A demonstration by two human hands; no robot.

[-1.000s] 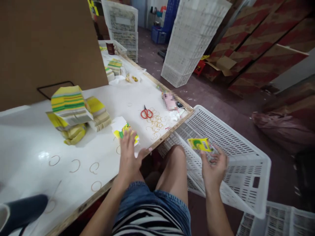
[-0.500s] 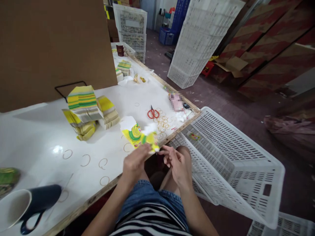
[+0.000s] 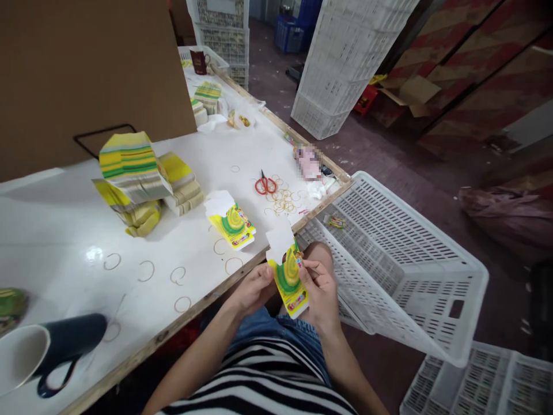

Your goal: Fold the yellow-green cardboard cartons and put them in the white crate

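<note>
While a carton (image 3: 288, 278) is held, scissors (image 3: 265, 184) lie beside bands (image 3: 283, 203).

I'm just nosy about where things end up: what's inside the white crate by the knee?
One small packet shows inside the crate. The table covers one end and the near side hides part of the bottom; anything there cannot be seen.

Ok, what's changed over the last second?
The right hand released a yellow-and-green packet; a similar packet lies in the white plastic crate. The left hand brought a yellow-and-green cardboard carton off the white table toward the body; both hands now hold it. Red-handled scissors stayed put.
</note>
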